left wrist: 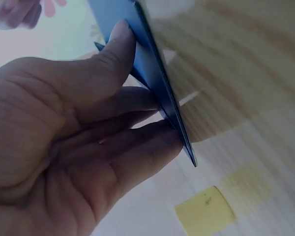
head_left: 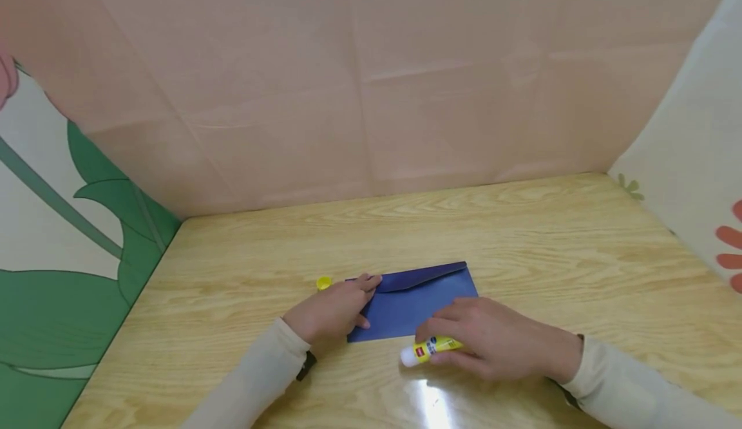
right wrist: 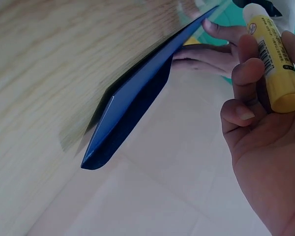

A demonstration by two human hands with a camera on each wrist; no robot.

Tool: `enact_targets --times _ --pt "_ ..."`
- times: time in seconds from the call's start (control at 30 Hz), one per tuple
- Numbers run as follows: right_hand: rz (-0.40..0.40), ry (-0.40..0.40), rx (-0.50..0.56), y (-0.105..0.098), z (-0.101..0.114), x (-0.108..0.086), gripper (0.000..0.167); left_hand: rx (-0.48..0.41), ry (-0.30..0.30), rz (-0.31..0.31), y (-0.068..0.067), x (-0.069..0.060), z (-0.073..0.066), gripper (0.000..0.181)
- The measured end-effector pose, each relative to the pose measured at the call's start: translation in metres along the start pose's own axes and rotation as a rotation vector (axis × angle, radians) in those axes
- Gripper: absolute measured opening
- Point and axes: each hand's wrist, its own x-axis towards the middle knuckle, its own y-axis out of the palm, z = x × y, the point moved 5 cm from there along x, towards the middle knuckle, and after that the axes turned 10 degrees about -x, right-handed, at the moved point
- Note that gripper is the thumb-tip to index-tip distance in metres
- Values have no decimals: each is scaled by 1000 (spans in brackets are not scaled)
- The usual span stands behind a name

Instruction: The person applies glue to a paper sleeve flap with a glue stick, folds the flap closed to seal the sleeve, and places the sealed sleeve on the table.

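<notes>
Blue envelope (head_left: pixel 406 310) on the wood-grain table (head_left: pixel 539 248), its left end partly covered by the left hand (head_left: pixel 335 306) and its near right corner hidden behind the right hand (head_left: pixel 487 339). A yellow cap (head_left: pixel 323 282) peeks out beyond the left hand; the glue stick's (head_left: pixel 428 350) fine print is unreadable. Left fingers lie extended on the envelope, thumb apart; right fingers curl round the glue stick, beside the envelope's near edge.

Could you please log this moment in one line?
left hand: rests on blue envelope; right hand: holds glue stick; flap: partly raised; yellow cap: on table
</notes>
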Motion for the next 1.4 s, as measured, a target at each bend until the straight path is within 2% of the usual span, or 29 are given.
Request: enact_targets --times 0.2,0.4,0.6,0.8,0.9,1.17,1.4 --pt "10 7 12 1 0 0 21 2 40 -23 -1 2 -2 61" --pt "25 14 7 0 0 -1 20 85 30 3 4 2 -9 59" --pt "29 10 6 1 0 -1 20 150 34 -10 3 -3 -15 56" --pt "43 19 3 2 -1 -1 19 47 20 8 2 -2 -11 58" --pt "44 17 4 2 -1 -1 20 25 16 12 3 0 -9 60" --pt "69 29 17 3 0 -1 18 81 48 -6 3 3 -11 62" --pt "65 32 -2 3 0 -2 17 99 18 -3 2 8 -13 63"
